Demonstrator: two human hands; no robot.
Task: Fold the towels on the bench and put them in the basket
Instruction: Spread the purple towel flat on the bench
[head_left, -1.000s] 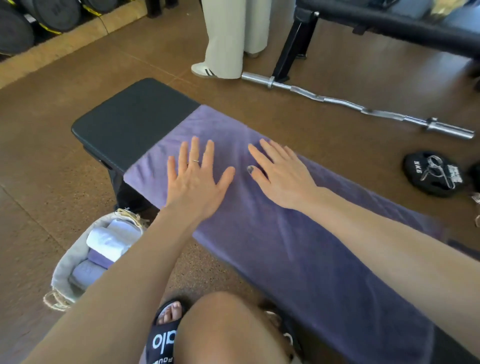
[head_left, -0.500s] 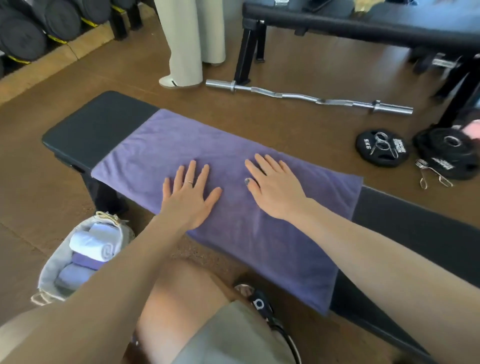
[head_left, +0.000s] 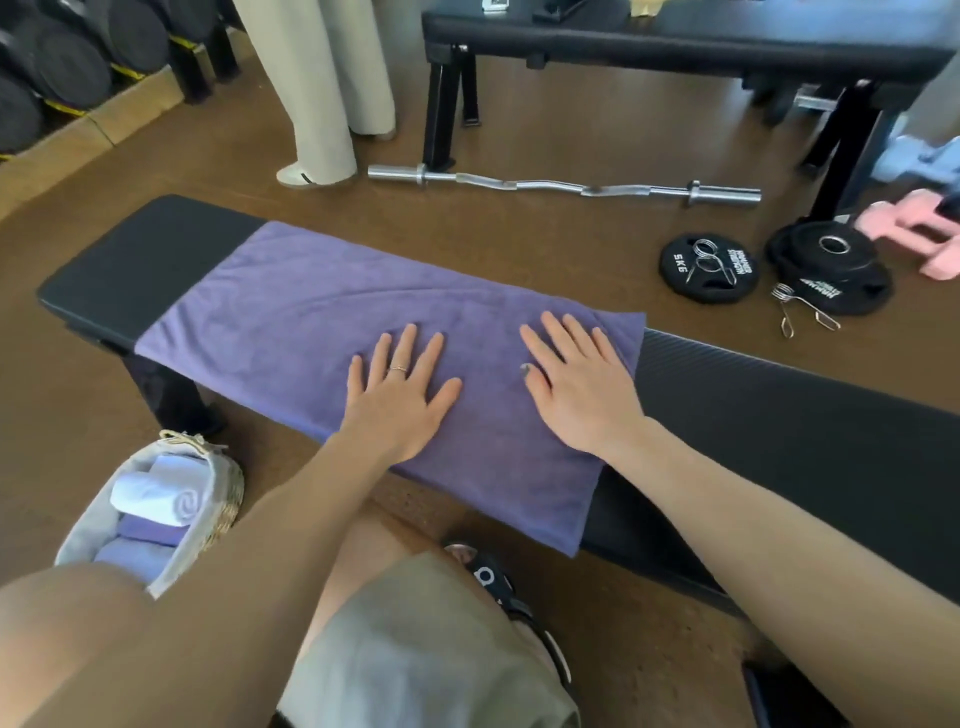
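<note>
A purple towel (head_left: 311, 317) lies spread flat across the black padded bench (head_left: 150, 260), its near edge hanging over the front. My left hand (head_left: 397, 395) rests palm down on the towel's middle, fingers apart, a ring on one finger. My right hand (head_left: 582, 384) lies flat near the towel's right end, fingers spread too. Neither hand grips anything. On the floor at the lower left stands a woven basket (head_left: 226, 499) with a cloth liner. It holds a rolled white towel (head_left: 166, 496) and purple towels (head_left: 150, 530) beneath it.
A curl bar (head_left: 561, 185) lies on the floor beyond the bench. Black weight plates (head_left: 709, 267) and spring clips sit at the right. A second bench (head_left: 675, 41) stands at the back. A person's trouser legs (head_left: 322, 93) are at the upper left. My knee is below the bench.
Both hands have slid rightward along the towel, flat and spread the whole time. The view has shifted right and pulled back, and the towel's right end has come into sight.
</note>
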